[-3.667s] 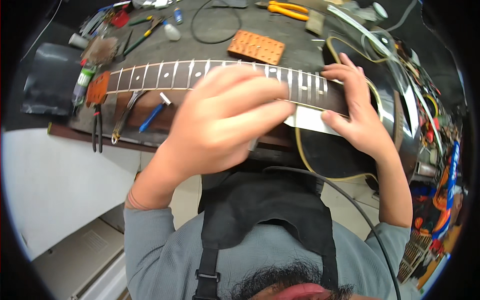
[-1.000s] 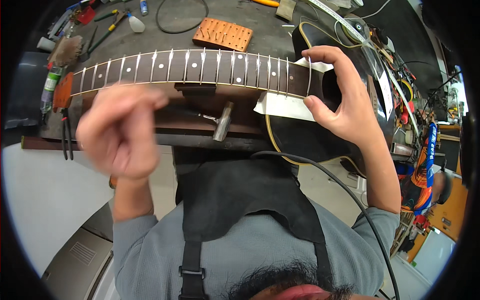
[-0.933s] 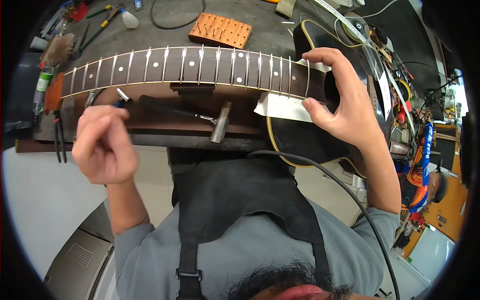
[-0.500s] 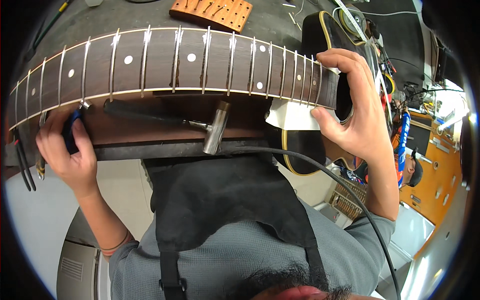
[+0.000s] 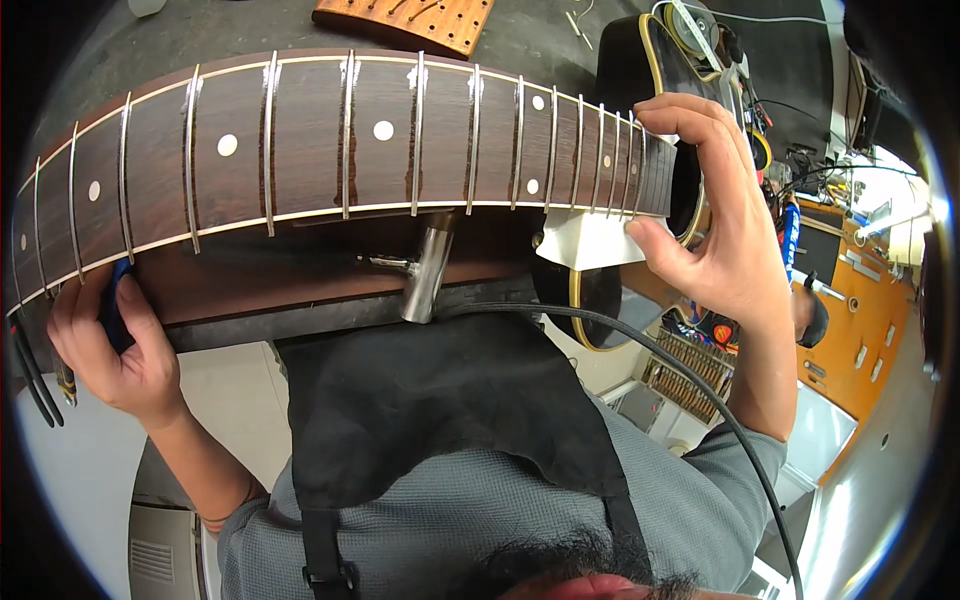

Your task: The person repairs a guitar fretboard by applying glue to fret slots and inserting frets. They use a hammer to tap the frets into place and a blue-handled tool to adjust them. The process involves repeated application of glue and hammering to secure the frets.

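Observation:
A dark guitar fretboard with silver frets and pale dots stretches across the view, joined to a black guitar body. My left hand is closed round a blue-handled tool below the fretboard's left end; the tool's head is hidden. My right hand spans the fretboard's right end, thumb at the near edge and fingertips at the far edge. White paper lies on the body beside that thumb. A metal-headed hammer lies below the neck, its handle partly in shadow.
A wooden block with holes sits at the back of the workbench. Black-handled pliers are at the left. A black cable crosses the near edge and my right arm side. Another person in a dark cap is partly visible at right.
My left hand has moved from over the neck down to the left and closed on the blue tool. The fretboard looms larger in view. My right hand stays at the fretboard's end.

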Demonstrator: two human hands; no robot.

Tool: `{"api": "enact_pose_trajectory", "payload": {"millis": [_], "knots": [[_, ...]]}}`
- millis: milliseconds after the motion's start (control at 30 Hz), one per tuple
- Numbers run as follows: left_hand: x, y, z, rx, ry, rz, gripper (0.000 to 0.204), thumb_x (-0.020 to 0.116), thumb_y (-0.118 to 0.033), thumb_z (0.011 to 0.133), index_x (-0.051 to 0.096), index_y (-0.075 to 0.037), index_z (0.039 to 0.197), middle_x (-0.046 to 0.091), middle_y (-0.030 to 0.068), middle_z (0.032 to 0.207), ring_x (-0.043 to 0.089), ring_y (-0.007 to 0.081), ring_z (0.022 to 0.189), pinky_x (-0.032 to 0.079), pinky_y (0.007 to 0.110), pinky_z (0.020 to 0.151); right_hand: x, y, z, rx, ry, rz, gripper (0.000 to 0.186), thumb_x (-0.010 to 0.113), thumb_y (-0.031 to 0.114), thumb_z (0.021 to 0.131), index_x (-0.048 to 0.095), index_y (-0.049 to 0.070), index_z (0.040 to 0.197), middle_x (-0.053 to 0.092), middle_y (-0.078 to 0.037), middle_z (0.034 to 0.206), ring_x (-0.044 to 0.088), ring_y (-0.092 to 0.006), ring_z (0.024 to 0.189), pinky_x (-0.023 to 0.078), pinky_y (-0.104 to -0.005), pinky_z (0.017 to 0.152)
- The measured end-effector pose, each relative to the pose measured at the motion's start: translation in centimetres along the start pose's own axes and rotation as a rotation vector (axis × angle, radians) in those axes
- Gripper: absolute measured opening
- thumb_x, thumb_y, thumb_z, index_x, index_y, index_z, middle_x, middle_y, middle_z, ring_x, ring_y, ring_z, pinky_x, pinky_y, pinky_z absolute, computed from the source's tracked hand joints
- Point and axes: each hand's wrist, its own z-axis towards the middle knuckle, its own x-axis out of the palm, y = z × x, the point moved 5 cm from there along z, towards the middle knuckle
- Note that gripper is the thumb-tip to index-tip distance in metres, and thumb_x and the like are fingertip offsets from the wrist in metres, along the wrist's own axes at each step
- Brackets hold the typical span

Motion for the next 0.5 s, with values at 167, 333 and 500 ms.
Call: {"api": "enact_pose_trajectory", "payload": {"millis": [167,333,500], "knots": [[0.1,0.65,-0.6,-0.007,0.012,-0.008,0.018,0.077,-0.001,0.1,0.076,0.006,0.117,0.078,0.0158,0.114,0.069,0.0342,0.103,0.051,0.045,0.096,-0.12,-0.05,0.05,0.024,0.018,0.008,0.07,0.08,0.021,0.076,0.06,-0.003,0.138,0.063,-0.02,0.145,0.059,-0.0371,0.137,0.042,-0.0475,0.121],[-0.14,0.23,-0.33,-0.003,0.007,-0.03,0.018,0.077,-0.003,0.098,0.076,0.008,0.113,0.077,0.0164,0.107,0.067,0.0361,0.101,0.051,0.045,0.094,-0.14,0.0,0.16,0.037,0.029,0.003,0.071,0.081,0.022,0.075,0.06,-0.002,0.138,0.062,-0.02,0.146,0.058,-0.0367,0.137,0.041,-0.0471,0.122],[-0.17,0.25,-0.31,0.003,0.007,-0.031,0.021,0.077,-0.003,0.098,0.075,0.009,0.114,0.076,0.0173,0.109,0.067,0.0369,0.101,0.051,0.046,0.094,-0.24,0.18,0.28,-0.014,-0.001,0.001,0.067,0.085,0.013,0.075,0.063,0.002,0.137,0.063,-0.016,0.142,0.061,-0.0353,0.131,0.05,-0.0439,0.114]]}}
